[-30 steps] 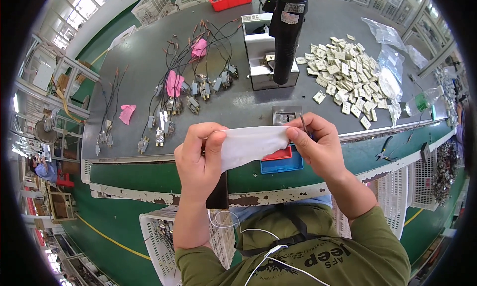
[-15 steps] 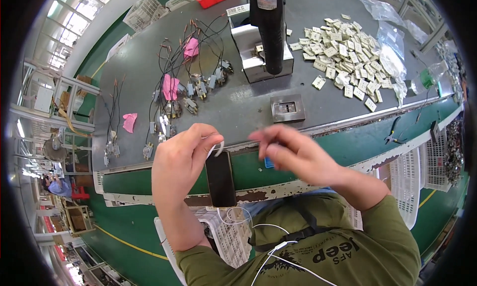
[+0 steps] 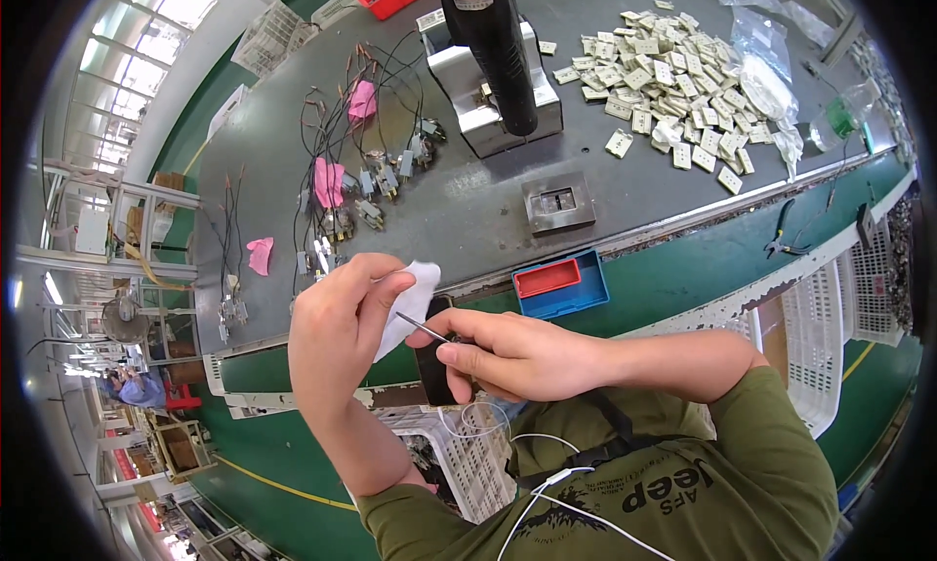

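My left hand (image 3: 337, 312) pinches a thin white sheet (image 3: 418, 302), paper or cloth, between thumb and fingertips. My right hand (image 3: 517, 354) is closed around a slim grey metal rod (image 3: 420, 326), its tip pointing at the sheet; the rest is hidden in my fingers. Beneath both hands lies a black phone (image 3: 435, 385), partly covered, beside a white cable (image 3: 478, 415). On the bench just beyond the right hand sits a square metal fixture (image 3: 576, 210) with a slot. A blue tray (image 3: 591, 286) carries a smaller red tray (image 3: 547, 279) at the bench's near edge.
A black-topped press-like device (image 3: 503, 73) stands mid-bench. Cream slotted plates (image 3: 673, 83) are heaped to its right. Left of it lie wired metal parts (image 3: 371, 176) with pink scraps (image 3: 330, 182). Pliers (image 3: 778, 239) rest at the right edge; a plastic bottle (image 3: 844, 117) lies farther back.
My right hand has moved left and down, close to my left hand, with the metal rod now showing. The white sheet shows more fully. The blue and red trays have come into view.
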### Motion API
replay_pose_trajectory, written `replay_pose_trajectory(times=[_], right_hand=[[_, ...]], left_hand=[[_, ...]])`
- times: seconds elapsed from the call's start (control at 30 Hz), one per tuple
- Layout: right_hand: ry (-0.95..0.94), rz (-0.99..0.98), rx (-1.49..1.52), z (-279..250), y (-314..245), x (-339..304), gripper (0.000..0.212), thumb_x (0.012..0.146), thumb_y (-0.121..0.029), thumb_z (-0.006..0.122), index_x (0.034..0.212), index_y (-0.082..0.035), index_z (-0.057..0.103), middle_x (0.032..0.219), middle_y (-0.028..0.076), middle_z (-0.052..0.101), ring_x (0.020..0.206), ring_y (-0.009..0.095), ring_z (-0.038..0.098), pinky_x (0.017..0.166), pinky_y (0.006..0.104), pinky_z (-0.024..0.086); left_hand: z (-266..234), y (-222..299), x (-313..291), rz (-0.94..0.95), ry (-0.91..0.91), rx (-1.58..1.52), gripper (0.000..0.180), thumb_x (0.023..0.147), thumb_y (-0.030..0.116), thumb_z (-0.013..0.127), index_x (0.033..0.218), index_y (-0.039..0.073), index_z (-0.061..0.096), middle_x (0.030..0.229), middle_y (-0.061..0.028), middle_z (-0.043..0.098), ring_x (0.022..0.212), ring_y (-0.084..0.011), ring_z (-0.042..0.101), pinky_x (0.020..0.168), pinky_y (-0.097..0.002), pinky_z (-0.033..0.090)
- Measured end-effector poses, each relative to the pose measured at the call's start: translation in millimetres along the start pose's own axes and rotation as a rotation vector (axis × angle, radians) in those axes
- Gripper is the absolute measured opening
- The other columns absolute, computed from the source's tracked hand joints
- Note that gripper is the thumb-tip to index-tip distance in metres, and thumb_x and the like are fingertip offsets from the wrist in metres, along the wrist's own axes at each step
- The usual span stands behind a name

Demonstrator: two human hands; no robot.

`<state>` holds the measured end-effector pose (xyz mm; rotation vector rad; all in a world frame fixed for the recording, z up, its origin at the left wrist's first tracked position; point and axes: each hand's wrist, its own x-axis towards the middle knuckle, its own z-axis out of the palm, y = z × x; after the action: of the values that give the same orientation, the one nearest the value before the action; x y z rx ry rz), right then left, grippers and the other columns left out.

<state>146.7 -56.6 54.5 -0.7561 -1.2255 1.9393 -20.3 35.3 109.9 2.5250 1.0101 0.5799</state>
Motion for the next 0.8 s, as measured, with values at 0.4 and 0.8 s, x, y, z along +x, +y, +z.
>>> replay_pose_trajectory(times=[0.4,0.8], right_hand=[[0.017,0.024,0.086,-1,7,5,0.036,0.102,-0.020,0.032,0.135,-0.006,0.035,0.076,0.001,0.055,0.052,0.005,0.040,0.048,0.0207,0.035],[0.375,-0.355,-0.183,-1,33,5,0.029,0.097,-0.012,0.042,0.123,-0.002,0.038,0.080,0.009,0.058,0.063,0.018,0.055,0.058,0.0302,0.044]], left_hand=[[5,2,-1,0.037,0.023,0.039,0.010,0.080,0.012,0.067,0.087,0.006,0.062,0.069,-0.0077,0.061,0.053,-0.0214,0.057,0.048,-0.0308,0.043],[25,48,-39,0.090,0.080,0.335,0.038,0.069,0.011,0.076,0.106,0.014,0.068,0.118,-0.0159,0.060,0.056,-0.0151,0.059,0.051,-0.0258,0.047]])
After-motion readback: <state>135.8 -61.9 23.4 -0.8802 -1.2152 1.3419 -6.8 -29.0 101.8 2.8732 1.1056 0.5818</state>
